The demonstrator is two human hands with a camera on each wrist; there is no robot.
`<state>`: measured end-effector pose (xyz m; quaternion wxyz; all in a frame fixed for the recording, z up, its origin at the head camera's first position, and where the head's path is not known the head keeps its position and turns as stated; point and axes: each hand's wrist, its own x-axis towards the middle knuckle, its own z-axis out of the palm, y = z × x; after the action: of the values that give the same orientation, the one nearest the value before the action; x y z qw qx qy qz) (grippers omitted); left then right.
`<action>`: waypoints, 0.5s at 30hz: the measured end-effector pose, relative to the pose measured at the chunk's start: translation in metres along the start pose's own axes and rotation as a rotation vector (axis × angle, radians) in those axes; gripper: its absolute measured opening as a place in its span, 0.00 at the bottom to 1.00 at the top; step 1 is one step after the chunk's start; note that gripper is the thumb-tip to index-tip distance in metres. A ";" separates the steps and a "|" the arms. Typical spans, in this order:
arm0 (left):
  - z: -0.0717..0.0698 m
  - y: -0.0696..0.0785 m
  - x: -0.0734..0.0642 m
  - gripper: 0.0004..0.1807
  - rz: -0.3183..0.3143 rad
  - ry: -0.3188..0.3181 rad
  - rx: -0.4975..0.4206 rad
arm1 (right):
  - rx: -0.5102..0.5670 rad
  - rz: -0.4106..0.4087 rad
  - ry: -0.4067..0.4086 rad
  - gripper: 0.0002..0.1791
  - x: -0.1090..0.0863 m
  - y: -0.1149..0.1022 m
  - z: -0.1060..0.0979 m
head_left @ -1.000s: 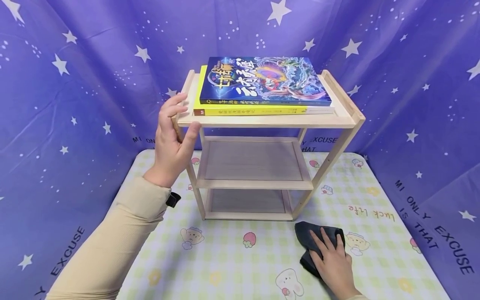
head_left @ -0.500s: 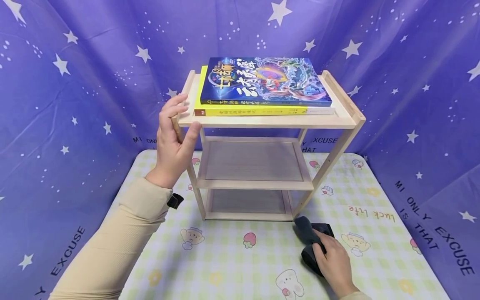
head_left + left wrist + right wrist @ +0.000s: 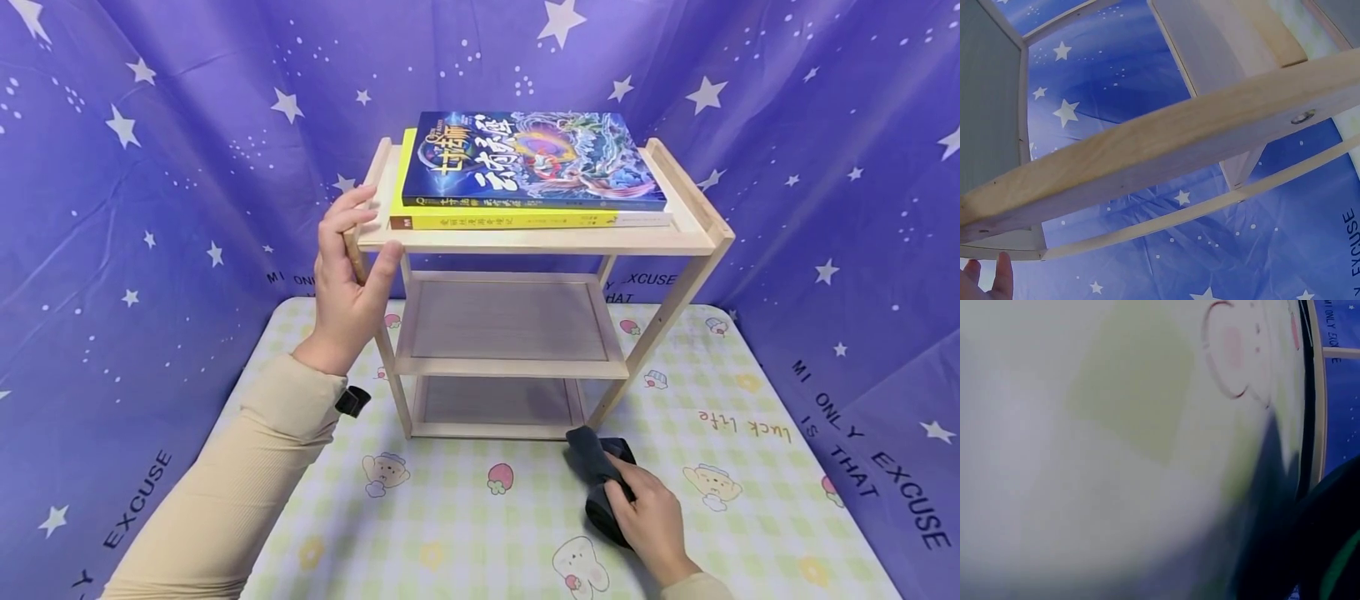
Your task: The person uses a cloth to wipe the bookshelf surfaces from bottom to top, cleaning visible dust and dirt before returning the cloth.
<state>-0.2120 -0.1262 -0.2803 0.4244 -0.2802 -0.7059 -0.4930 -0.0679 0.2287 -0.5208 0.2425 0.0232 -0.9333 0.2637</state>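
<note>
A three-tier pale wooden shelf [image 3: 525,243] stands on the table in the head view. My left hand [image 3: 345,287] grips its top left corner, thumb at the front edge and fingers over the side rail. Fingertips [image 3: 1002,275] also show against the frame in the left wrist view. Near the shelf's front right foot, my right hand [image 3: 651,517] holds a bunched dark cloth [image 3: 587,457] against the tablecloth. The right wrist view is blurred, with a dark shape at lower right that I cannot identify.
Two stacked books lie on the top tier: a blue one [image 3: 555,158] over a yellow one [image 3: 495,222]. A checked tablecloth [image 3: 450,517] with cartoon prints covers the table. Purple star-patterned curtains [image 3: 225,167] enclose the back and sides.
My right hand has gone from lying spread on the cloth to gathering it up, then moved it left toward the shelf's front right foot. The left hand stays on the corner.
</note>
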 end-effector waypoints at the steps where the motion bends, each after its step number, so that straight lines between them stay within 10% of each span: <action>1: 0.000 0.000 0.000 0.34 0.000 0.002 -0.004 | 0.003 -0.013 0.014 0.18 0.001 -0.001 0.001; 15: 0.002 -0.001 0.001 0.35 -0.003 0.021 -0.039 | 0.044 -0.133 0.172 0.16 0.024 -0.017 0.020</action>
<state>-0.2135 -0.1248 -0.2802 0.4256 -0.2823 -0.6919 -0.5103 -0.0954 0.2063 -0.5166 0.3381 0.0678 -0.8994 0.2685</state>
